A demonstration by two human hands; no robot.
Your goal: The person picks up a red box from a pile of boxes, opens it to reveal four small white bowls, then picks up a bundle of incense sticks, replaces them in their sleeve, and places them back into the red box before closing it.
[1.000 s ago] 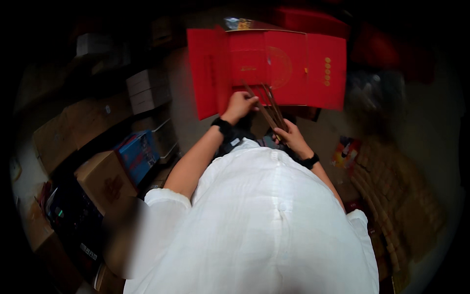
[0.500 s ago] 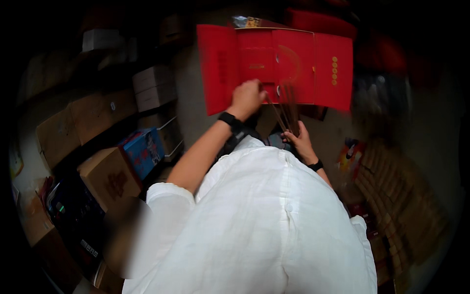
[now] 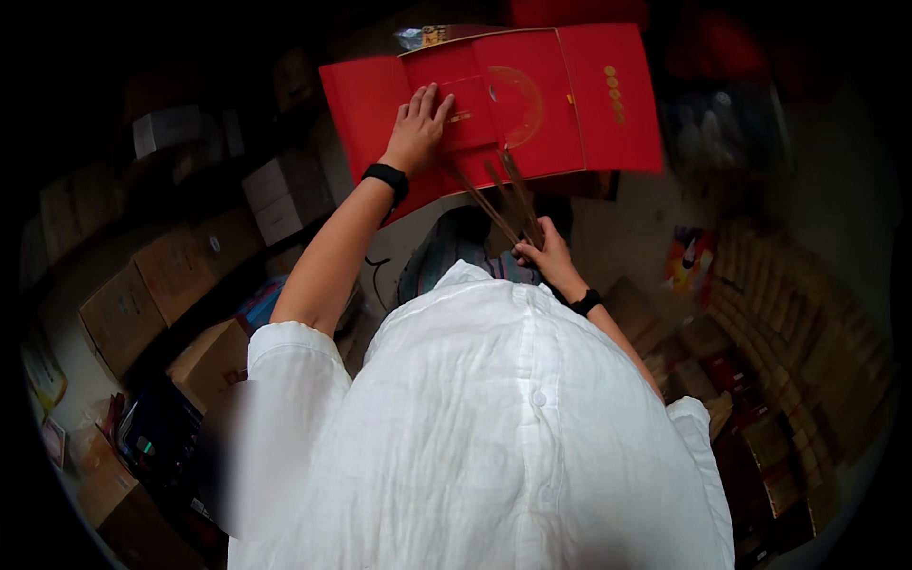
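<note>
Red box (image 3: 534, 119): lies opened out ahead of the white shirt (image 3: 456, 408), flaps (image 3: 617, 104) turned to both sides. Left hand (image 3: 418, 128): spread over the box's left part, gripping nothing, well apart from its partner; pressing or merely hovering, cannot tell. Right hand (image 3: 551, 256): clasped around thin brown sticks (image 3: 522, 199), fanned toward the box's near edge. Progress, by judgement: midway; box opened, sticks gathered; flaps not folded shut, sticks not set down. Obscured: stick count, blurred tips, left palm, support beneath box, dark outer rim.
</note>
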